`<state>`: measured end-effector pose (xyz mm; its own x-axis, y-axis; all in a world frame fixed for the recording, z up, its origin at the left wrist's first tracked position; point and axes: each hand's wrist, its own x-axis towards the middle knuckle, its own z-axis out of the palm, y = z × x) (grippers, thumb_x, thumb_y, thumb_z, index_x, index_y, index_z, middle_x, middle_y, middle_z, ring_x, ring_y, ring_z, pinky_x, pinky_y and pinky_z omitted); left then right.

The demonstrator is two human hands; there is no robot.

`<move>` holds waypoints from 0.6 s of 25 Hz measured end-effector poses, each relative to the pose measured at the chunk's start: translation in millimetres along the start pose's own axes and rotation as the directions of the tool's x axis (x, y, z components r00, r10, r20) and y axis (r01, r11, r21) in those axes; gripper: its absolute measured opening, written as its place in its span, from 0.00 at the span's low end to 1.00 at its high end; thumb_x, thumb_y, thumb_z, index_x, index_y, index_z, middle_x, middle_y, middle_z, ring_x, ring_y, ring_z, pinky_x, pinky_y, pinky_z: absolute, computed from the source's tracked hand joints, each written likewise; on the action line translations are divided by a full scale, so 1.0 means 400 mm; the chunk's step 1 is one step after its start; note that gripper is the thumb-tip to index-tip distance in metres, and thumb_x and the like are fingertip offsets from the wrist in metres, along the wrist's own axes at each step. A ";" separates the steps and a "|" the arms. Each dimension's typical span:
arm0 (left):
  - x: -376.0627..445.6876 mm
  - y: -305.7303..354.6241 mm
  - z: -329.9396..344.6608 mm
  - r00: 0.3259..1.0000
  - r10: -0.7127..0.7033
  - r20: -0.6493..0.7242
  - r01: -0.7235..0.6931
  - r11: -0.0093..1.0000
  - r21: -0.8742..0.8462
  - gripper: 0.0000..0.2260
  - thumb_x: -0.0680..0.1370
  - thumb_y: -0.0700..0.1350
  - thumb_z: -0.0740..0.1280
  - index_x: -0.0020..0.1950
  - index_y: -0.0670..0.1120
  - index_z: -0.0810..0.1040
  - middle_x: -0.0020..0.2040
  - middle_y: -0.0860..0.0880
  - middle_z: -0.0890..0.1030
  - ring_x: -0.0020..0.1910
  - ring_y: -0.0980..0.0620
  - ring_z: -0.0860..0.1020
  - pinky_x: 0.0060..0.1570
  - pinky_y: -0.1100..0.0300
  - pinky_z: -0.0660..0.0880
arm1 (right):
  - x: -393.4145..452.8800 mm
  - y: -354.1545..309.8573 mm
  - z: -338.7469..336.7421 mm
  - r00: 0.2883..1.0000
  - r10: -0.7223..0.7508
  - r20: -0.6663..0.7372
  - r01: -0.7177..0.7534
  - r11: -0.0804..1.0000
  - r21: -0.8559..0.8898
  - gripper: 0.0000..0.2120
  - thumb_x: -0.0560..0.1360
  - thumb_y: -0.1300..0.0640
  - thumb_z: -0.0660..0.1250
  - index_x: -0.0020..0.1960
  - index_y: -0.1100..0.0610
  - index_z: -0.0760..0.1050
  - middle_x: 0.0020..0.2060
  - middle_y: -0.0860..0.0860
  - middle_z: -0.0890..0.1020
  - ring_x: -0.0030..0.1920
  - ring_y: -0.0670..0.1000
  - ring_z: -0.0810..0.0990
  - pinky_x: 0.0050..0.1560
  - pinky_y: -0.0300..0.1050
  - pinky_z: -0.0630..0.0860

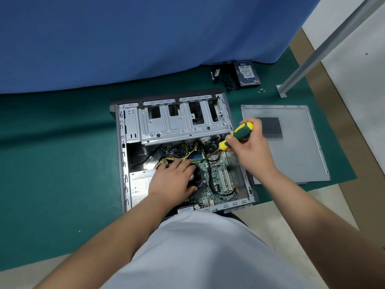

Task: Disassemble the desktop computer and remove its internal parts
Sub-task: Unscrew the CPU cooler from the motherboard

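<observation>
Right fingers grip screwdriver, tip angled down-left into case; left fingers flat on fan.

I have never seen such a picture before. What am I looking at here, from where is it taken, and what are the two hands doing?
There is one picture, taken by a camera on the person's head, looking down at their own arms. An open computer case lies on a green mat. The right hand grips a green and yellow screwdriver, its tip pointing down into the circuit board. The left hand rests flat on the black cooling fan. Beside the case lies its grey side panel. Farther back lie a hard drive, black cables and a few small screws.
</observation>
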<state>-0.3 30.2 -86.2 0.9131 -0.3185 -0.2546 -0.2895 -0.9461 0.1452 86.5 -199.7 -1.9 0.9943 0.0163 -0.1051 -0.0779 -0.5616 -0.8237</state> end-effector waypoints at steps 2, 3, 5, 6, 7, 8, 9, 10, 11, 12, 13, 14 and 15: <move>0.007 0.002 0.004 0.998 -0.011 0.067 0.008 0.999 0.039 0.33 0.79 0.65 0.62 0.81 0.52 0.62 0.82 0.53 0.62 0.79 0.49 0.63 0.68 0.46 0.66 | -0.006 0.010 0.004 0.999 -0.036 0.014 0.036 0.997 -0.067 0.19 0.77 0.51 0.73 0.58 0.41 0.64 0.39 0.46 0.80 0.36 0.46 0.82 0.39 0.49 0.79; 0.008 0.004 0.006 0.996 -0.021 0.086 0.016 0.998 0.060 0.33 0.80 0.64 0.62 0.81 0.52 0.60 0.83 0.52 0.60 0.79 0.48 0.63 0.68 0.45 0.65 | -0.009 0.013 0.009 0.999 -0.041 0.028 0.043 0.997 -0.068 0.19 0.78 0.51 0.73 0.58 0.42 0.64 0.38 0.46 0.80 0.36 0.47 0.81 0.39 0.49 0.79; 0.011 0.007 0.006 0.993 -0.034 0.113 0.025 0.996 0.085 0.33 0.81 0.64 0.61 0.82 0.50 0.59 0.84 0.52 0.57 0.79 0.48 0.64 0.68 0.45 0.65 | -0.010 0.020 0.020 0.998 -0.035 0.047 0.038 0.998 -0.053 0.19 0.78 0.51 0.73 0.60 0.44 0.64 0.38 0.46 0.80 0.35 0.47 0.80 0.38 0.48 0.79; 0.011 0.008 0.005 0.992 -0.035 0.122 0.024 0.995 0.092 0.33 0.81 0.64 0.60 0.82 0.50 0.59 0.84 0.52 0.56 0.79 0.47 0.63 0.68 0.45 0.65 | -0.010 0.024 0.024 0.998 -0.034 0.053 0.037 0.998 -0.054 0.19 0.78 0.51 0.73 0.60 0.44 0.64 0.38 0.46 0.80 0.34 0.46 0.79 0.36 0.44 0.78; 0.011 0.009 0.006 0.991 -0.034 0.129 0.022 0.995 0.098 0.33 0.82 0.64 0.60 0.82 0.50 0.59 0.84 0.52 0.56 0.79 0.47 0.63 0.68 0.45 0.65 | -0.011 0.026 0.029 0.998 -0.033 0.059 0.037 0.998 -0.059 0.20 0.78 0.51 0.72 0.60 0.44 0.63 0.38 0.46 0.80 0.33 0.45 0.78 0.34 0.41 0.76; 0.011 0.009 0.006 0.990 -0.035 0.135 0.021 0.995 0.102 0.33 0.82 0.63 0.59 0.83 0.50 0.58 0.84 0.52 0.55 0.79 0.47 0.63 0.69 0.45 0.65 | -0.011 0.028 0.032 0.998 -0.029 0.063 0.033 0.997 -0.065 0.20 0.78 0.51 0.72 0.61 0.44 0.63 0.38 0.46 0.80 0.32 0.45 0.78 0.33 0.39 0.74; 0.011 0.010 0.004 0.990 -0.037 0.140 0.022 0.994 0.103 0.33 0.82 0.63 0.59 0.83 0.50 0.58 0.84 0.52 0.55 0.79 0.47 0.63 0.69 0.44 0.65 | -0.011 0.031 0.035 0.998 -0.023 0.065 0.027 0.997 -0.071 0.20 0.78 0.51 0.72 0.61 0.43 0.63 0.38 0.47 0.80 0.31 0.44 0.77 0.32 0.38 0.73; 0.011 0.010 0.004 0.989 -0.039 0.144 0.024 0.994 0.104 0.33 0.82 0.63 0.59 0.83 0.50 0.59 0.84 0.52 0.55 0.79 0.47 0.63 0.69 0.44 0.65 | -0.011 0.033 0.036 0.998 -0.017 0.065 0.022 0.997 -0.077 0.20 0.78 0.51 0.72 0.61 0.43 0.63 0.37 0.47 0.80 0.31 0.44 0.77 0.32 0.38 0.72; 0.011 0.010 0.003 0.988 -0.039 0.149 0.023 0.994 0.107 0.32 0.82 0.63 0.59 0.83 0.50 0.59 0.84 0.52 0.54 0.79 0.47 0.62 0.69 0.44 0.65 | -0.012 0.035 0.036 0.998 -0.013 0.064 0.019 0.996 -0.085 0.20 0.78 0.51 0.72 0.61 0.43 0.63 0.37 0.47 0.80 0.30 0.44 0.76 0.32 0.39 0.72; 0.010 0.010 0.004 0.988 -0.039 0.151 0.022 0.994 0.111 0.32 0.82 0.63 0.58 0.83 0.50 0.59 0.84 0.52 0.54 0.80 0.47 0.62 0.69 0.44 0.65 | -0.013 0.036 0.036 0.998 -0.011 0.062 0.017 0.996 -0.092 0.20 0.78 0.51 0.72 0.61 0.43 0.63 0.36 0.47 0.80 0.30 0.44 0.76 0.32 0.39 0.71; 0.010 0.010 0.005 0.988 -0.038 0.153 0.021 0.993 0.115 0.32 0.82 0.63 0.58 0.83 0.50 0.59 0.84 0.52 0.54 0.80 0.47 0.62 0.69 0.44 0.65 | -0.013 0.038 0.035 0.998 -0.009 0.062 0.016 0.995 -0.099 0.20 0.78 0.51 0.72 0.61 0.43 0.63 0.36 0.47 0.80 0.30 0.45 0.76 0.32 0.40 0.71; 0.011 0.010 0.005 0.987 -0.037 0.154 0.019 0.993 0.116 0.32 0.82 0.63 0.58 0.83 0.50 0.58 0.84 0.52 0.54 0.80 0.47 0.62 0.69 0.45 0.65 | -0.014 0.040 0.035 0.998 -0.007 0.064 0.014 0.994 -0.104 0.20 0.78 0.51 0.72 0.61 0.43 0.63 0.36 0.47 0.80 0.30 0.45 0.77 0.32 0.40 0.72; 0.011 0.011 0.005 0.987 -0.037 0.156 0.019 0.993 0.117 0.32 0.83 0.63 0.57 0.83 0.50 0.58 0.85 0.52 0.53 0.80 0.47 0.61 0.69 0.45 0.65 | -0.016 0.041 0.034 0.998 -0.004 0.065 0.012 0.994 -0.108 0.20 0.78 0.51 0.72 0.61 0.43 0.62 0.36 0.47 0.80 0.30 0.45 0.77 0.32 0.41 0.72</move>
<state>1.8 24.8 -88.4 0.8672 -0.2886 -0.4058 -0.3038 -0.9523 0.0280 78.0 -197.8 -22.5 0.9878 0.0730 -0.1377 -0.0582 -0.6472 -0.7601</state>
